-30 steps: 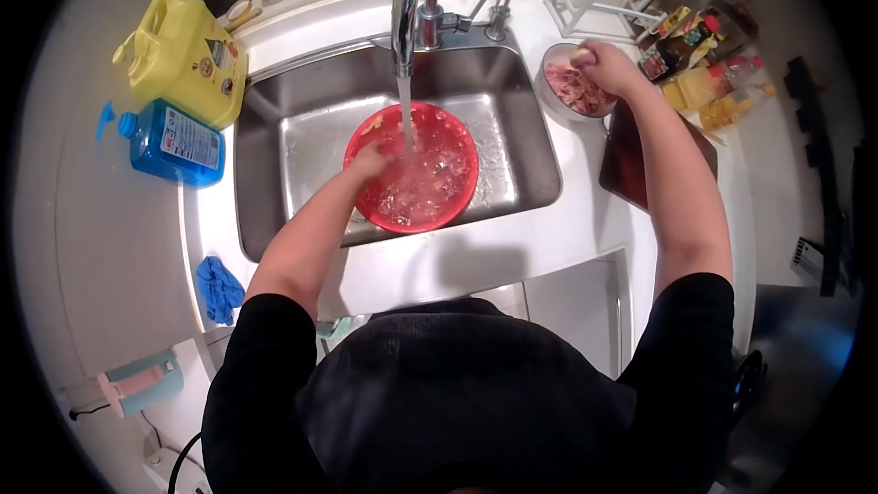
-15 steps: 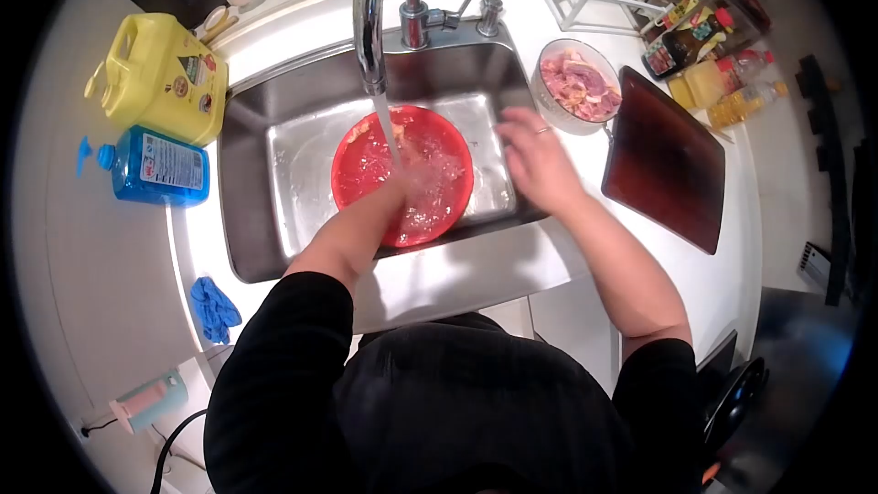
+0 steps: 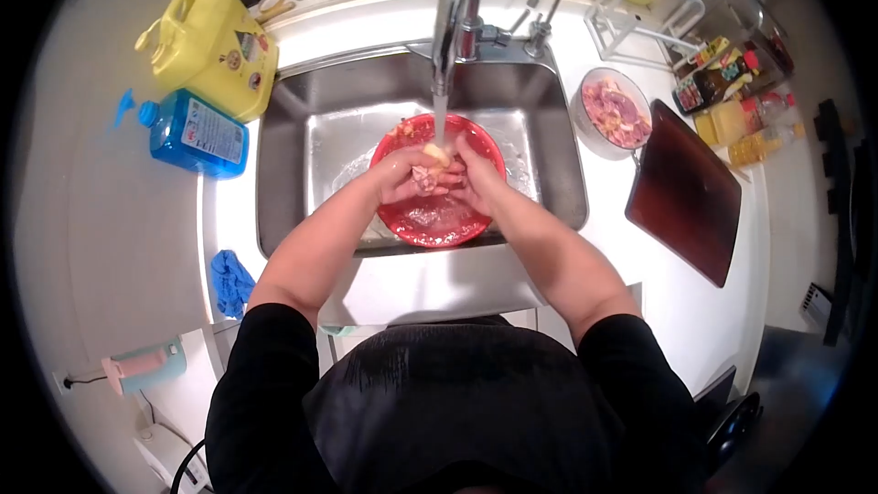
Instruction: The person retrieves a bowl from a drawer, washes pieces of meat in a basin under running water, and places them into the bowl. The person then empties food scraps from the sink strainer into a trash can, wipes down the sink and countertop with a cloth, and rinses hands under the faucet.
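Water runs from the chrome faucet into a red basin standing in the steel sink. Over the basin, my left hand is closed round a piece of raw meat, pinkish with a pale yellow part near its top. My right hand meets it from the other side, its curled fingers pressed to the same piece under the stream. Fingers partly hide the meat, so its exact cut is unclear. Splashing water covers the basin's contents.
Right of the sink, a bowl of raw meat stands beside a dark cutting board. Several bottles and a white rack are behind. At left are a yellow jug, a blue soap bottle and a blue cloth.
My left hand has come up out of the basin's water with a piece of meat. My right hand has moved left from the sink's right side to join it. The view has shifted.
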A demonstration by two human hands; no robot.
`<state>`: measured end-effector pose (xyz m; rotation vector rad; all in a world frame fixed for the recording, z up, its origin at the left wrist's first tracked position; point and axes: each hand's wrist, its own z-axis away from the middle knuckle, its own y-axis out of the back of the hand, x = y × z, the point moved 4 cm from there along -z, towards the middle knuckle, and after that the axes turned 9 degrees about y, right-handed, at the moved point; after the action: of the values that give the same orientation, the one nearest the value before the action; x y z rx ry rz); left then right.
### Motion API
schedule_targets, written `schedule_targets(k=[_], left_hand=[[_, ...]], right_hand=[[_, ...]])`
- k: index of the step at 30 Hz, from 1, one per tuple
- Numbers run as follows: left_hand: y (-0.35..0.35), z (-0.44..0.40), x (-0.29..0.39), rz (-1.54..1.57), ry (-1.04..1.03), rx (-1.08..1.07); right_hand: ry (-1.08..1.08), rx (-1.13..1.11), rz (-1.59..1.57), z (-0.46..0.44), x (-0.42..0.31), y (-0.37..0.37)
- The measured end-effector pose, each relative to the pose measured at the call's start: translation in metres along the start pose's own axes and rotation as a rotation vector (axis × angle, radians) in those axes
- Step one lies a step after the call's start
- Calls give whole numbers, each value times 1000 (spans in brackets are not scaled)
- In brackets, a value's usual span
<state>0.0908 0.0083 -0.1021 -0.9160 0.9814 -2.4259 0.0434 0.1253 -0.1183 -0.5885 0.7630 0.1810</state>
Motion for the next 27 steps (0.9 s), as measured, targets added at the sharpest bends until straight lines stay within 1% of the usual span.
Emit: schedule_targets(k=[2, 3, 6, 7, 9, 10, 11, 12, 13, 14, 15, 16, 18, 19, 21, 22, 24, 25, 27], left_hand=[[-4, 3, 2, 292, -7, -138], [-7, 6, 5, 322, -66, -151], [-10, 5, 9, 309, -240, -465], [-6, 2, 8, 367, -301, -379], [-14, 1, 8, 481, -414, -207], [-19, -3, 6, 488, -413, -128], [-24, -7, 3, 495, -410, -47], [-24, -9, 0, 500, -406, 35], [-19, -17, 0, 434, -469, 39], [-16, -18, 0, 343, -513, 183], [-14, -18, 0, 249, -554, 326], [-12, -17, 1, 152, -596, 467], [-3, -9, 18, -756, -936, 1072], [-3, -9, 20, -1244, -1065, 1346], [-15, -4, 23, -1613, -1069, 1137], [-19, -1, 24, -1789, -1061, 1018], [-17, -2, 34, -1788, -977, 791], [-14, -3, 38, -1783, -932, 677], [29, -3, 51, -754, -743, 721]], right_hand=[[-101, 35, -274, -1, 7, -14], [7, -222, -463, -6, 7, -23], [429, 52, -135, -11, -3, -31], [503, 146, 119, -6, -7, -31], [861, 366, 627, -22, 5, -33], [1025, 476, 889, -25, 10, -36], [1054, 438, 854, -9, -7, -48], [923, 380, 741, -10, -15, -49], [793, 322, 624, -15, -22, -48], [664, 265, 505, -15, -27, -49], [497, 274, 123, -7, -27, -59], [455, 211, -70, -15, -18, -60], [372, 74, -451, -29, -8, -63], [296, 58, -544, -28, -5, -61], [132, 25, -729, -8, -10, -62], [99, 69, -736, -5, -10, -58], [36, 155, -750, -1, -9, -50], [51, 90, -703, -3, -10, -45], [82, -38, -612, -12, -16, -34]])
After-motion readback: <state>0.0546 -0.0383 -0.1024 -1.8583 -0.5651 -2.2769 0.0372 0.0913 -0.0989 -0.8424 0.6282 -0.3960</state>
